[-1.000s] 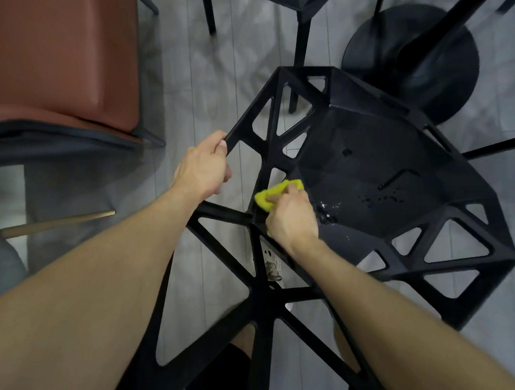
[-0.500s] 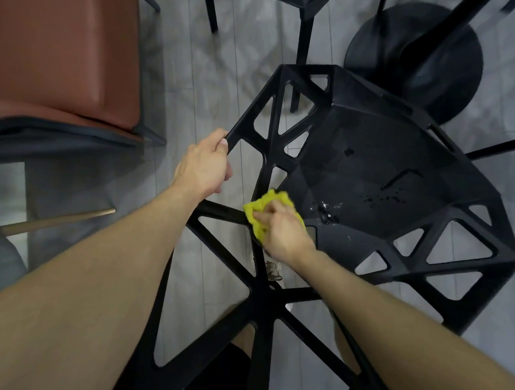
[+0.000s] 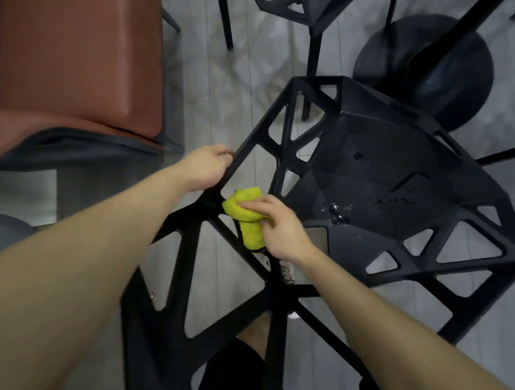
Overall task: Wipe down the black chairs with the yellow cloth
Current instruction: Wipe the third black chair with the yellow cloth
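The left hand point(image 3: 205, 168) grips the black chair's point(image 3: 400, 178) frame edge, likely steadying it, while the right hand point(image 3: 281, 226) clamps the yellow cloth point(image 3: 245, 212) against a strut where backrest meets seat, so pressure lands there.
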Demonstrator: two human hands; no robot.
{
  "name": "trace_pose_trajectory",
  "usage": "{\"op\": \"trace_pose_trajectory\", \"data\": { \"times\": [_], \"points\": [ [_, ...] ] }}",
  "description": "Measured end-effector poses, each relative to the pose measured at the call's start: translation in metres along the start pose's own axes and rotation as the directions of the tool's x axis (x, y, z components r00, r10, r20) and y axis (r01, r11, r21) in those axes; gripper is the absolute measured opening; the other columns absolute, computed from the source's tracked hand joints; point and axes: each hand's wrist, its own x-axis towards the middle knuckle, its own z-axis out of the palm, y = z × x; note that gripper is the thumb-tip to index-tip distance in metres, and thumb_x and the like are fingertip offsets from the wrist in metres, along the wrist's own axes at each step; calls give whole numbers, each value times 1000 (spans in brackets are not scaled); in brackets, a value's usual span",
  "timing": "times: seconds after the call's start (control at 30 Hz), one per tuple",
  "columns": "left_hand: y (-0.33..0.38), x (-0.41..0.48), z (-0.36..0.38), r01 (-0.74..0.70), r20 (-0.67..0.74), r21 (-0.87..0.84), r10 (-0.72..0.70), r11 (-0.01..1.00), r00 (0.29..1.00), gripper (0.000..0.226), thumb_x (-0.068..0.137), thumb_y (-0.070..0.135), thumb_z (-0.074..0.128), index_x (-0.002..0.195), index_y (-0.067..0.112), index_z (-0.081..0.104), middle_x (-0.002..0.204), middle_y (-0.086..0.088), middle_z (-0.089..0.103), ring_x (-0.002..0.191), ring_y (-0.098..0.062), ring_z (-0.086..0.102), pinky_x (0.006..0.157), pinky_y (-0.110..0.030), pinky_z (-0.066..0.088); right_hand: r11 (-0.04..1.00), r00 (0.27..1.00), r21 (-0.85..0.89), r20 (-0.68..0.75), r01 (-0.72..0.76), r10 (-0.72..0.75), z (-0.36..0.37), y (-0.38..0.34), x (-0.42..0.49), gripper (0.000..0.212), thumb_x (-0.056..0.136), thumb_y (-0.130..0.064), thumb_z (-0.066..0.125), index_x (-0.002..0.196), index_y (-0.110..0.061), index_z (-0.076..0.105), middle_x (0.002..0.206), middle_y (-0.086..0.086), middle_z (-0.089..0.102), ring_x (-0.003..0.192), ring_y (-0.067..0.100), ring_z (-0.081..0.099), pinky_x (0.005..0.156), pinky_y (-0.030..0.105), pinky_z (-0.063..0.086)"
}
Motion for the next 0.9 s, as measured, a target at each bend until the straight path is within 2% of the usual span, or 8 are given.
{"op": "trace_pose_trajectory", "data": {
  "times": [0.13, 0.2, 0.3, 0.4, 0.47, 0.6, 0.73, 0.9],
  "points": [
    [-19, -45, -46, 254, 330, 308, -353, 917, 875, 31, 111, 19, 48, 109, 6, 76, 104, -15, 82, 88, -32, 80, 77, -45, 66, 974, 983, -130, -23, -184, 183, 0, 5, 5, 58, 91, 10, 51, 132, -24, 74, 133, 2, 57, 132, 24, 55, 114, 37, 46],
    [-26, -65, -52, 297, 374, 321, -409, 899, 832, 36, 114, 15, 41, 115, -1, 72, 94, -15, 83, 82, -32, 82, 72, -45, 67, 986, 985, -79, -103, -149, 141, 3, -18, 9, 52, 89, -2, 47, 123, -26, 79, 120, -7, 59, 120, 7, 58, 109, 28, 48],
    [-28, -78, -48, 262, 312, 280, -345, 924, 885, 33, 105, 0, 45, 111, -12, 76, 83, -20, 80, 76, -37, 80, 75, -44, 66, 993, 991, -31, -76, 112, -114, 22, -52, -1, 61, 88, 1, 42, 130, -28, 75, 117, -6, 58, 113, 11, 56, 105, 21, 45],
    [-27, -84, -41, 249, 232, 253, -308, 935, 923, 28, 102, -4, 51, 101, -9, 78, 87, -25, 80, 91, -43, 80, 90, -50, 65, 988, 998, -144, -50, -52, 45, 10, -34, 0, 51, 98, 4, 55, 136, -25, 71, 128, 4, 58, 124, 31, 55, 111, 38, 46],
    [-28, -84, -39, 263, 207, 231, -311, 937, 927, 29, 103, -3, 51, 91, -6, 77, 75, -19, 79, 69, -32, 78, 76, -40, 64, 979, 986, -126, -65, -159, 152, 7, -34, 5, 44, 97, 0, 59, 130, -23, 75, 130, 2, 57, 126, 28, 56, 111, 38, 47],
    [-39, -80, -38, 287, 205, 72, -296, 955, 933, 27, 109, -4, 46, 111, -14, 71, 67, -20, 73, 50, -26, 68, 56, -32, 60, 983, 980, -95, -109, 154, -164, 30, -58, -11, 52, 98, 5, 51, 138, -22, 70, 130, 1, 57, 123, 23, 53, 110, 33, 44],
    [-49, -83, -38, 225, 185, 67, -234, 972, 954, 28, 108, -1, 48, 107, -5, 75, 67, -16, 75, 49, -21, 67, 59, -29, 54, 991, 988, -66, -114, -115, 107, 16, -34, -6, 45, 103, -4, 54, 141, -23, 68, 129, 0, 54, 124, 21, 56, 103, 18, 47],
    [-53, -81, -33, 200, 198, 71, -211, 977, 957, 31, 106, -4, 45, 102, -11, 74, 65, -17, 70, 53, -27, 59, 75, -36, 48, 977, 969, -76, -134, 198, -207, 35, -51, -5, 57, 92, 7, 57, 137, -25, 72, 125, 0, 57, 117, 19, 55, 105, 27, 45]
  ]
}}
